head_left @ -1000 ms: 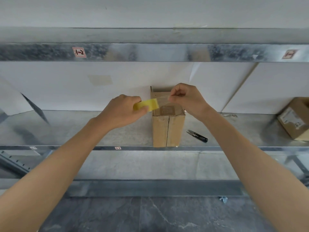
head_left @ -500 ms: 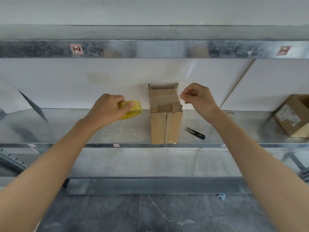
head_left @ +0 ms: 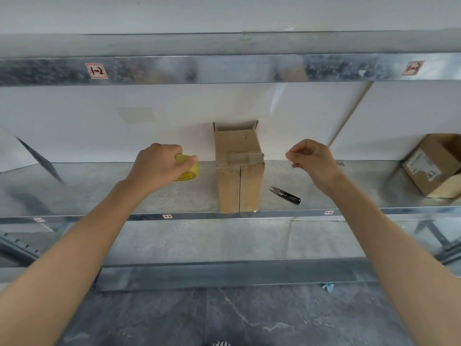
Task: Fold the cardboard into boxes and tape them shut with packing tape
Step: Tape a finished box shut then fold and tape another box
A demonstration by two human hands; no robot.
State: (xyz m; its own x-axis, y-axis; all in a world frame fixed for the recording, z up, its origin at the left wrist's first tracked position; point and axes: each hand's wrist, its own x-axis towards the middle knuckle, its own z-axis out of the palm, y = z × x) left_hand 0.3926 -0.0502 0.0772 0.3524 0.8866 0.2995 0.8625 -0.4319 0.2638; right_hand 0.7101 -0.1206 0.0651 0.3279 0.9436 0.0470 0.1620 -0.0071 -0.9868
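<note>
One box (head_left: 239, 171) stands upright mid-shelf, its front bottom at the shelf's (head_left: 99, 196) front edge, its far end open at the back. One clear tape strip (head_left: 239, 157) crosses its top face; the front face seam is bare. One yellow roll (head_left: 190, 172) sits just left of the box, not touching it. The left hand (head_left: 159, 168) grips the roll from above, fingers curled over it, thumb on the near side. The right hand (head_left: 311, 158) hovers right of the box, apart from it, fingers curled in, thumb tip against forefinger (nothing visible between them). One pair of black snips (head_left: 285, 195) lies on the shelf near the box's right side. A second box (head_left: 434, 166) sits tilted at far right. Total: two boxes, one roll, one snips.
</note>
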